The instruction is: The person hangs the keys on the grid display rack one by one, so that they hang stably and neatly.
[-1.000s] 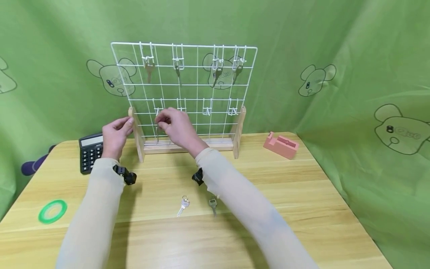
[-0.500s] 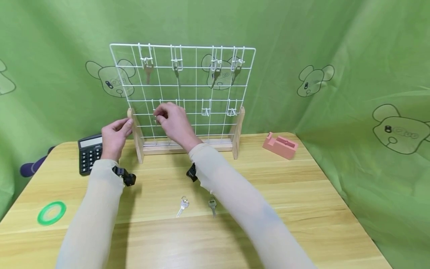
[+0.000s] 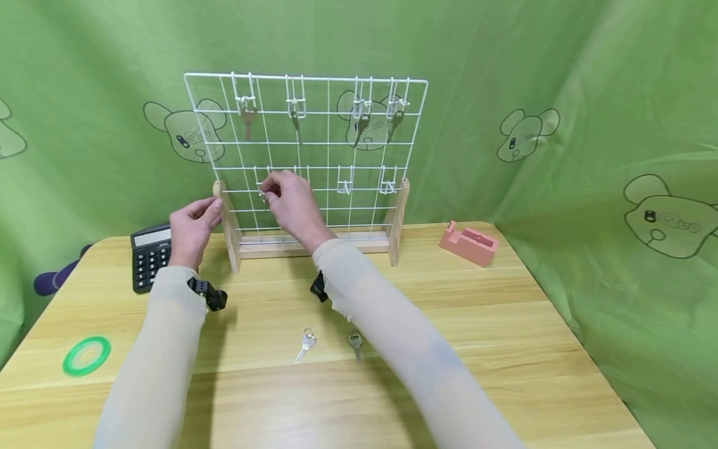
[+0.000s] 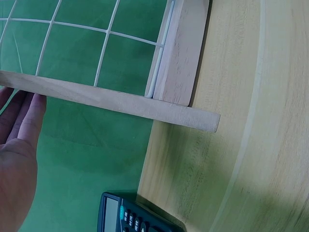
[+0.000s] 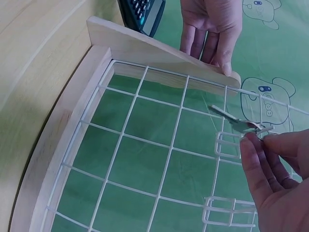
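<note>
A white wire grid rack (image 3: 331,142) stands in a wooden base (image 3: 291,243) at the back of the table. My right hand (image 3: 286,196) pinches a silver key (image 5: 231,118) at the leftmost hook (image 5: 231,144) of the lower row. The key's blade points away from my fingers (image 5: 270,150). My left hand (image 3: 193,221) rests with straight fingers (image 4: 29,113) against the rack's left wooden post (image 3: 227,218). Several keys (image 3: 359,128) hang on the upper row of hooks.
Two loose keys (image 3: 305,344) (image 3: 355,343) lie on the wooden table (image 3: 505,324) in front of me. A black calculator (image 3: 148,254) sits at the left, a green tape ring (image 3: 86,355) near the left edge, a pink block (image 3: 470,242) at the right.
My right hand has lifted the key from low near the rack's base up to the lower-left hook. The left hand stays on the post.
</note>
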A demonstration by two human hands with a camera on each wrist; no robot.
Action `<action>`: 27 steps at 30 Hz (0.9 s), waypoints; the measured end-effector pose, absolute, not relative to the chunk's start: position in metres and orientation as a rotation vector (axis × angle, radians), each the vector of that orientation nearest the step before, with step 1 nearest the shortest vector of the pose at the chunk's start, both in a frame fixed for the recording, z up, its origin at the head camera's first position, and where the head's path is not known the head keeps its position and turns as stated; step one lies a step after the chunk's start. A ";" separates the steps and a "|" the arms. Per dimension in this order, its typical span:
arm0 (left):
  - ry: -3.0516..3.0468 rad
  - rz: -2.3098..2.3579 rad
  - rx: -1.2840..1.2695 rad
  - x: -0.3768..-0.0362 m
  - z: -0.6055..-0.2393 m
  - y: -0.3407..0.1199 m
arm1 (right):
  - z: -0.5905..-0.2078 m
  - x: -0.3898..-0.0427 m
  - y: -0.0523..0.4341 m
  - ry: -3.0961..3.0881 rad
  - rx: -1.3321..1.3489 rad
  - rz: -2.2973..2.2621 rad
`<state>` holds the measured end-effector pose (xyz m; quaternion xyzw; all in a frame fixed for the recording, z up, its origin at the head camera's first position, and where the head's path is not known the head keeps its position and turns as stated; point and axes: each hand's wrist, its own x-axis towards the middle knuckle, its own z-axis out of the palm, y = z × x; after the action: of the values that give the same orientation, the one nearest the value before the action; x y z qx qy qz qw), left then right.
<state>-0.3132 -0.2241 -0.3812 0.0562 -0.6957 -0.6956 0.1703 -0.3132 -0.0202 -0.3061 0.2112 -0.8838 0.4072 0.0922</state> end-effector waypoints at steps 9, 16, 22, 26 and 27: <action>-1.968 -2.008 0.158 -0.313 -0.382 -0.225 | -0.309 -0.309 -0.020 -2.645 0.609 1.189; -1.937 -2.034 0.147 -0.312 -0.380 -0.226 | -0.311 -0.299 -0.016 -2.699 0.717 1.106; -1.931 -2.043 0.146 -0.311 -0.382 -0.225 | -0.319 -0.289 -0.008 -2.702 0.803 1.104; -1.938 -2.039 0.151 -0.311 -0.382 -0.225 | -0.327 -0.285 0.000 -2.710 0.827 1.149; -1.938 -2.043 0.155 -0.311 -0.383 -0.224 | -0.329 -0.285 0.002 -2.709 0.834 1.155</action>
<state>-0.3111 -0.2244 -0.3826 0.0542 -0.6784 -0.7150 0.1599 -0.2851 0.0024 -0.3287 0.2721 -0.8844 0.3770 0.0403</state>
